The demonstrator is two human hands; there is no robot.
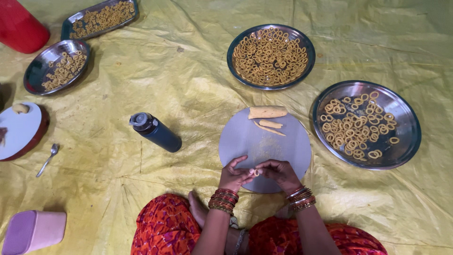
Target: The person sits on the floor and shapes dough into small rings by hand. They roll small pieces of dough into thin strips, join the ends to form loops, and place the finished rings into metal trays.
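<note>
We see the dough bit point(257, 172) pinched between left hand point(234, 177) and right hand point(281, 173) | both grips closed on it | held over round board point(245, 137) near edge, equally near both hands

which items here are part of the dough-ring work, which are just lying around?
In use: left hand and right hand pinching a dough bit; round board; dough pieces; right plate and top plate of rings.

Lying about: dark bottle; spoon; red container; pink box.
</note>
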